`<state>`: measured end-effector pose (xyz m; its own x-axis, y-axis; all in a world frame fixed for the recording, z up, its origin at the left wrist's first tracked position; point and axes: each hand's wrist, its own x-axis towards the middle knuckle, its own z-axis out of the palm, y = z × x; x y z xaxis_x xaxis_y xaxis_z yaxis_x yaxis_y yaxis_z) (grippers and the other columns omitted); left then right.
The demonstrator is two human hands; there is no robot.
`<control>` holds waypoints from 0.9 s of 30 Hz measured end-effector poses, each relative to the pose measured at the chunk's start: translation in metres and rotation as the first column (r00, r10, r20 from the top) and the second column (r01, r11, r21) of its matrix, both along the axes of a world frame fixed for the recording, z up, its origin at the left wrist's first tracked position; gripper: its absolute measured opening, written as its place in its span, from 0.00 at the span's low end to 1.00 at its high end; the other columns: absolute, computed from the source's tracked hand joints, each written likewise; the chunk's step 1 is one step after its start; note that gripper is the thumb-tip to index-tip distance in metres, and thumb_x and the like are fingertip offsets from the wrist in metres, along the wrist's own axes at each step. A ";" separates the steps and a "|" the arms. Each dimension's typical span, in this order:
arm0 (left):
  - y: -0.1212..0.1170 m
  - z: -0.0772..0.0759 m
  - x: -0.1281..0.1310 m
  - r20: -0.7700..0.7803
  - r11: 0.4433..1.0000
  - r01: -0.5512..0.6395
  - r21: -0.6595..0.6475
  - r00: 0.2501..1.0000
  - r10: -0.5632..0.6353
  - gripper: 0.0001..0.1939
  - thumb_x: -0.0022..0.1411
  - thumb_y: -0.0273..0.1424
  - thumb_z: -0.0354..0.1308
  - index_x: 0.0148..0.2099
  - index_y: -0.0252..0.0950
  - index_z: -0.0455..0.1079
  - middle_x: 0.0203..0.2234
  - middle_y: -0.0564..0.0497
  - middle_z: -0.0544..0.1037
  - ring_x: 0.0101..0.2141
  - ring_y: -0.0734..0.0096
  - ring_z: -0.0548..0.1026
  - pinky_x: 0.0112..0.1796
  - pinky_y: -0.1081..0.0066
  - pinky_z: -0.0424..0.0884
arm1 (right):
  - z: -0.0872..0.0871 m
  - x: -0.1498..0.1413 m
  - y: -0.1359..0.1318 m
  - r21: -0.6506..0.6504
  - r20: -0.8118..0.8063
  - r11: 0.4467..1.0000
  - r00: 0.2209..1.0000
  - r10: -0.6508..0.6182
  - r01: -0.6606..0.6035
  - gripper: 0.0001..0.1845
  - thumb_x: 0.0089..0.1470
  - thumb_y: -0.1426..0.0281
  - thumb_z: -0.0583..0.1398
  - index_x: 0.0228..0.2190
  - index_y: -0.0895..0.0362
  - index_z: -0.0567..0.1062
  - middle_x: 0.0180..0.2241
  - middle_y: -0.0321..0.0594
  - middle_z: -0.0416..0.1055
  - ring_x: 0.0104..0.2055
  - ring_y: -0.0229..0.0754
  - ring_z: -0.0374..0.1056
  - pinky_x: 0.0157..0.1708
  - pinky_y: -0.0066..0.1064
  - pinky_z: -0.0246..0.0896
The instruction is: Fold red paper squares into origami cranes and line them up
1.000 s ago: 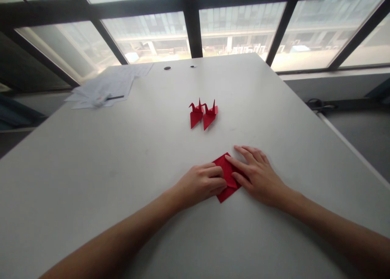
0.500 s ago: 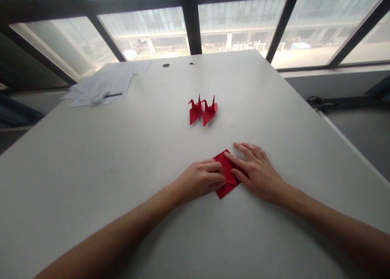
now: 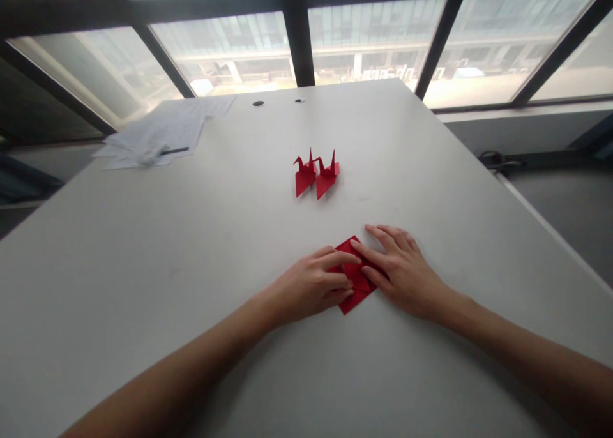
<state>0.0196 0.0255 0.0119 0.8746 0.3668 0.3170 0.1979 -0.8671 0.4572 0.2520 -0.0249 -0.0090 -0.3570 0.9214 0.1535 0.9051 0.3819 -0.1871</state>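
A folded square of red origami paper (image 3: 355,274) lies flat on the table, turned corner-on to me, with crease lines across its top layer. My left hand (image 3: 322,282) grips its left part with bent fingers; the index finger reaches over the top and the thumb is hidden. On the right side of the paper, my right hand (image 3: 400,269) rests flat with fingers spread, its index fingertip and thumb touching the surface. Beyond both hands, two finished red paper cranes stand side by side, a left crane (image 3: 303,181) and a right crane (image 3: 326,184).
A white table (image 3: 230,246) fills the view. Loose white papers (image 3: 177,122) lie at its far left, with a dark pen (image 3: 174,151) and a crumpled whitish item (image 3: 152,154) on them. Round holes (image 3: 258,104) pierce the far edge, before large windows.
My left index finger has stretched out over the paper, away from the other curled fingers. My right hand and the cranes keep their places; the view has shifted slightly.
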 end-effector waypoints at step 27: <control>0.002 -0.010 -0.002 0.006 0.999 0.033 -0.041 0.999 -0.033 0.08 0.69 0.29 0.56 0.38 0.36 0.76 0.48 0.44 0.78 0.42 0.68 0.75 0.48 0.68 0.71 | 0.002 -0.001 -0.001 -0.021 -0.073 0.999 0.997 -0.026 0.025 0.24 0.64 0.59 0.54 0.60 0.49 0.69 0.65 0.50 0.56 0.67 0.57 0.48 0.63 0.56 0.45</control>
<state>0.0176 0.0274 0.0021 0.8846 0.3507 0.3072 0.1670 -0.8535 0.4936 0.2506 -0.0264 -0.0066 -0.3217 0.9333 0.1593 0.8982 0.3541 -0.2606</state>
